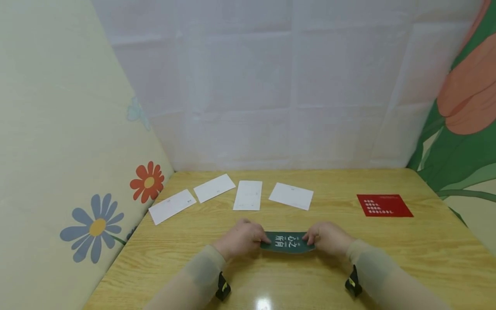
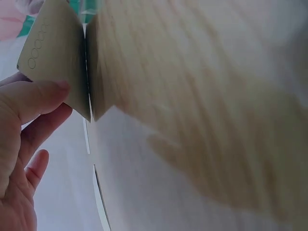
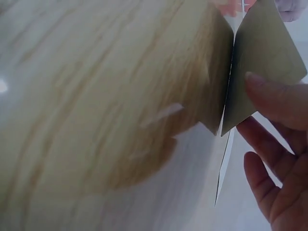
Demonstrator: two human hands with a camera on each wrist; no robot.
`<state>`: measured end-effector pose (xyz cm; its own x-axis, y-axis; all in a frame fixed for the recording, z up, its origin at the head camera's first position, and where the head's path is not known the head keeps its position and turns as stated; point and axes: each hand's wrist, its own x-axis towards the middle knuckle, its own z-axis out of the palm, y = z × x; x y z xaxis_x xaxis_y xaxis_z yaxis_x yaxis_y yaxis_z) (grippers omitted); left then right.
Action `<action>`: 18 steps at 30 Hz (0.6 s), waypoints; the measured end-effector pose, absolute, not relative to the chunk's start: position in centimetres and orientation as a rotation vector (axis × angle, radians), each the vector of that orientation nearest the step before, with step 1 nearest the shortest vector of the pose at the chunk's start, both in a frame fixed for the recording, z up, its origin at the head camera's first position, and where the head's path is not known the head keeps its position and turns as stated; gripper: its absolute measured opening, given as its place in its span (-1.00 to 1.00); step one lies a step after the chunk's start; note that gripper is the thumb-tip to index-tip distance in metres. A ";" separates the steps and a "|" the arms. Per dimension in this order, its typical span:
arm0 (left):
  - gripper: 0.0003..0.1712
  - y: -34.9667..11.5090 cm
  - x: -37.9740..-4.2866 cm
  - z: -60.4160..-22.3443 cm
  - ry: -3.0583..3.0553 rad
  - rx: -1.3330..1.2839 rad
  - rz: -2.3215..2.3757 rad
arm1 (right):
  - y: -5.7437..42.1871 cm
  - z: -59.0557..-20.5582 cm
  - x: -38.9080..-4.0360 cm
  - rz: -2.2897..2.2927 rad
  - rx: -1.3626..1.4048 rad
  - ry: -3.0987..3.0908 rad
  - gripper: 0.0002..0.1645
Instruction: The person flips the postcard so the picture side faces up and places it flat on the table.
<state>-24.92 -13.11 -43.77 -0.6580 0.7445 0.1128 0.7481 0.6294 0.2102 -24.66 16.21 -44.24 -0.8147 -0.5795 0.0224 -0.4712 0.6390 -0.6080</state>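
A dark green postcard with white characters is held up between both hands, its long edge toward the table. My left hand pinches its left end and my right hand pinches the right end. Seen from the left wrist, the thumb lies on the pale back of the postcard, where a row of small circles is printed. The right wrist view shows the other thumb on the same pale back, with the lower fingers loosely bent below. The card's lower edge is right at the glossy tabletop, which mirrors it.
Beyond the hands, several white cards lie on the wooden table: one at far left, one beside it, one upright, one tilted. A red card lies at right. A white cloth hangs behind.
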 end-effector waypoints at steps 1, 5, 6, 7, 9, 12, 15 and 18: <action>-0.67 -13.1 -24.9 -43.8 -2.822 -1.314 -0.339 | 16.2 -44.3 -24.7 -0.905 -0.875 2.680 -0.62; -0.69 -13.2 -25.0 -43.9 -2.811 -1.405 -0.262 | 16.1 -44.5 -24.7 -0.794 -0.966 2.714 -0.66; -0.69 -13.1 -25.1 -43.9 -2.809 -1.431 -0.256 | 16.1 -44.6 -24.7 -0.764 -1.000 2.729 -0.67; -0.68 -13.1 -25.1 -44.0 -2.811 -1.453 -0.248 | 16.1 -44.7 -24.7 -0.732 -1.033 2.745 -0.69; -0.66 -13.1 -25.2 -43.9 -2.833 -1.483 -0.235 | 16.1 -44.9 -24.6 -0.677 -1.074 2.767 -0.71; -0.66 -13.0 -25.1 -43.9 -2.862 -1.512 -0.229 | 16.1 -45.0 -24.5 -0.625 -1.100 2.776 -0.71; -0.66 -13.1 -25.1 -43.8 -2.885 -1.510 -0.241 | 16.1 -44.9 -24.5 -0.593 -1.097 2.769 -0.70; -0.67 -13.1 -25.1 -43.8 -2.904 -1.505 -0.249 | 16.1 -45.0 -24.6 -0.559 -1.111 2.769 -0.71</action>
